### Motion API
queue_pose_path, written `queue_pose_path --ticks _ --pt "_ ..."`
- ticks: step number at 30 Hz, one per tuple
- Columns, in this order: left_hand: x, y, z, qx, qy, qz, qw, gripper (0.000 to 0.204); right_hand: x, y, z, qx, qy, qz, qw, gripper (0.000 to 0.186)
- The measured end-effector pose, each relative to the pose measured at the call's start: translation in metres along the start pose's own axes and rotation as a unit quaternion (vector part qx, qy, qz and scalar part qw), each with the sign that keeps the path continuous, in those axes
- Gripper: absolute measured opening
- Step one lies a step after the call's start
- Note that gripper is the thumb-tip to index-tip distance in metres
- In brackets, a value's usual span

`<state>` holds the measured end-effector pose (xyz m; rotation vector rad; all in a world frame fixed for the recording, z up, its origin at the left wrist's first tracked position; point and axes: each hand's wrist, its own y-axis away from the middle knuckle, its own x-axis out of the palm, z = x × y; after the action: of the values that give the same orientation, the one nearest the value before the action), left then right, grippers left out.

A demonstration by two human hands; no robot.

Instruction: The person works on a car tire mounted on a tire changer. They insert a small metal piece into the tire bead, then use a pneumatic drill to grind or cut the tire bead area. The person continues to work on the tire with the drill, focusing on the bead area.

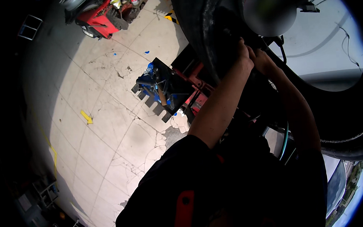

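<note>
A large black tire (pixel 194 24) stands close in front of me at the upper right, and bright floor shows through its round opening. Both my arms reach up to its dark inner side. My left hand (pixel 246 54) is bent closed, its thumb side uppermost. Right beside it, nearly touching, my right hand (pixel 264 62) is closed as well. Deep shadow covers the fingertips, and whatever the two hands grip there cannot be made out. A blurred round grey shape (pixel 270 12) lies beyond the hands, near the top of the opening.
Left of the tire, a black notched tray (pixel 176 83) carries several tools and blue bits, joined to red machinery (pixel 199 100). A red machine (pixel 103 23) stands farther off. A yellow arrow (pixel 86 117) marks the cracked tile floor. A thin cable (pixel 345 43) lies at right.
</note>
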<state>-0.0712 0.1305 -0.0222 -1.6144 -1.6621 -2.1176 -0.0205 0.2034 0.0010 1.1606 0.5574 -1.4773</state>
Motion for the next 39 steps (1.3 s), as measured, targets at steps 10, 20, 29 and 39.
queue_pose_path --ticks 10,20,29,39 --pt "0.004 -0.023 -0.017 0.003 0.013 0.049 0.999 0.036 -0.005 -0.015 0.029 -0.008 -0.021 -0.020 1.000 0.066" --pt "0.008 -0.023 -0.007 0.014 -0.023 0.104 0.994 0.026 0.002 -0.023 -0.004 0.051 -0.005 -0.060 0.997 0.068" --pt "-0.010 -0.034 0.023 -0.026 -0.120 0.074 0.990 0.025 0.014 -0.007 -0.039 0.060 0.003 -0.032 0.998 0.066" --pt "-0.009 -0.033 0.013 -0.021 -0.064 0.084 0.994 0.033 0.011 -0.009 -0.022 -0.013 0.032 -0.025 0.999 0.060"
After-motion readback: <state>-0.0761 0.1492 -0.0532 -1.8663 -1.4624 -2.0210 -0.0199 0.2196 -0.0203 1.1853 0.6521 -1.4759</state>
